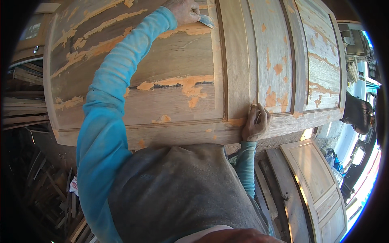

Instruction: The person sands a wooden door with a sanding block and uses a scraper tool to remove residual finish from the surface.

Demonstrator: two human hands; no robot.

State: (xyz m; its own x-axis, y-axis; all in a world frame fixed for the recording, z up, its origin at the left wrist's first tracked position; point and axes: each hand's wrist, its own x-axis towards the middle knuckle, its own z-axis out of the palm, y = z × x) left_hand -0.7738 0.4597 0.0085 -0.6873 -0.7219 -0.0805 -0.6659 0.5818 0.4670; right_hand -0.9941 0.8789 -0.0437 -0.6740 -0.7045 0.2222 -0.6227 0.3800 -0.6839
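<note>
Head view: our left hand [182, 11] grips a scraper [206, 21], likely light and springy, best held at its rear; our right hand [256, 124] curls, contents unclear.

Stacked boards [25, 110] and a puttied door [190, 56] show a carpentry workshop.

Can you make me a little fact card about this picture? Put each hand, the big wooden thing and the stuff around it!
Left hand: gripping a flat-bladed scraper
Right hand: at the near edge of the big wooden piece, fingers bent; can't tell if it holds anything
Big wooden piece: panelled, looks like a door
Orange patches: smeared over its panels, many in long streaks
Clothes: blue sleeves, dark top
Lower right: another panelled piece, paler
Far left: stacked wood strips
</note>
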